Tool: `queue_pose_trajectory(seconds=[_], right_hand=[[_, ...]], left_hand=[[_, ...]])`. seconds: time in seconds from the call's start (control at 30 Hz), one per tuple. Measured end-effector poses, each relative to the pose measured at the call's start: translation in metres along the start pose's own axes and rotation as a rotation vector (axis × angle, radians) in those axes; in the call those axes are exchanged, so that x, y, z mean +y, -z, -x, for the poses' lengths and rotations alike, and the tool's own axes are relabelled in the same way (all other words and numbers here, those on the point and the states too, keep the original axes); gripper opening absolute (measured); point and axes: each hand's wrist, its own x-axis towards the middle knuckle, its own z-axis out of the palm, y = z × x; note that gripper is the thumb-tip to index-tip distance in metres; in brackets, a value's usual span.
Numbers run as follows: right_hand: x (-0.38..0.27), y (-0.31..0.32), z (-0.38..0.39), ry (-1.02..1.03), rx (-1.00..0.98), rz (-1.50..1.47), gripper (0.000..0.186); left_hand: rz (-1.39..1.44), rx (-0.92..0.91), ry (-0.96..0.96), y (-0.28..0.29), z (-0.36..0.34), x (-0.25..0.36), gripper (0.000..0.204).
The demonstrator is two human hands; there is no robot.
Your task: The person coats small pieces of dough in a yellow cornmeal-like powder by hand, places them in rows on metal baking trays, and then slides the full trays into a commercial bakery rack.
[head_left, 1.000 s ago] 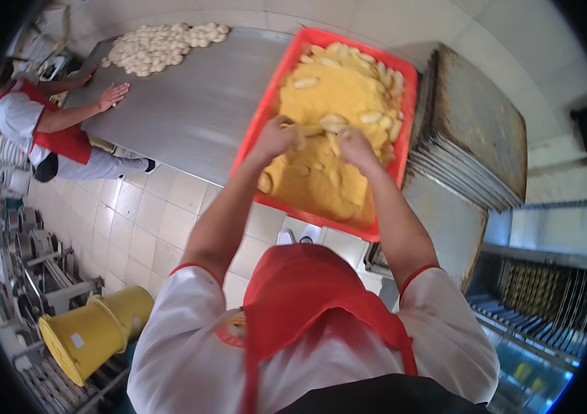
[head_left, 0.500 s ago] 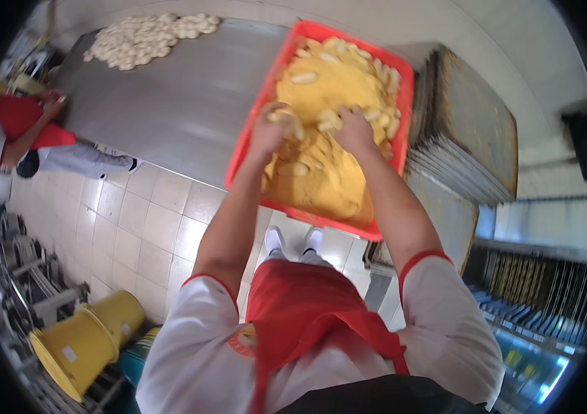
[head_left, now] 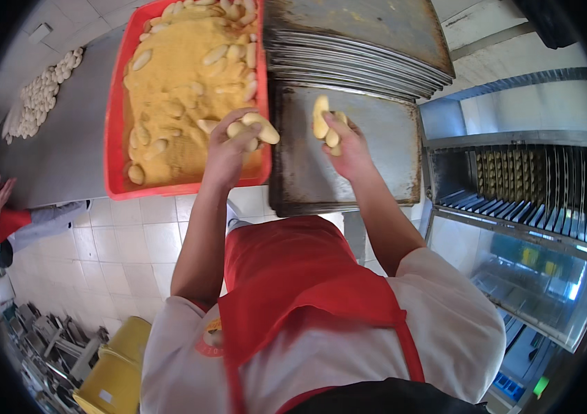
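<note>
Several crumb-dusted dough rolls (head_left: 263, 130) are gripped in my left hand (head_left: 223, 153), which is over the right edge of a red plastic tub (head_left: 115, 131). Inside the tub lie yellow crumbs (head_left: 176, 76) with more dough rolls scattered on and in them. My right hand (head_left: 352, 152) is closed around another few dough rolls (head_left: 320, 116), above a worn metal baking tray (head_left: 383, 162). The tray lies right beside the tub. My fingers hide part of the rolls in each hand.
Behind the tray rises a stack of metal trays (head_left: 355, 62). To the right stands a rack cabinet (head_left: 521, 141) with loaded trays. A steel table (head_left: 79, 124) at left bears a heap of pale dough pieces (head_left: 38, 96); a person (head_left: 0, 221) is beside it. Yellow buckets (head_left: 117, 372) stand lower left.
Both hands have come up out of the crumbs with dough rolls in them and moved right, toward the baking tray. My view has turned right.
</note>
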Motion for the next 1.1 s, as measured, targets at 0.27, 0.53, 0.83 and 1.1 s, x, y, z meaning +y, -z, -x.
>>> queue_pose_trajectory(seconds=[0.27, 0.53, 0.83, 1.1], right_hand=[[-0.057, 0.09, -0.096, 0.195, -0.093, 1.198, 0.033], [-0.091, 0.165, -0.082, 0.068, -0.059, 0.785, 0.047], [-0.111, 0.223, -0.093, 0.334, 0.031, 1.411, 0.05], [-0.111, 0.263, -0.078, 0.67, 0.143, 1.026, 0.041]], left_hand=[[-0.967, 0.099, -0.086, -0.093, -0.118, -0.084, 0.051], [-0.578, 0.104, 0.036, -0.139, -0.105, -0.088, 0.036], [-1.448, -0.157, -0.182, -0.227, -0.141, -0.141, 0.038], [-1.526, -0.255, -0.287, -0.283, -0.147, -0.177, 0.032]])
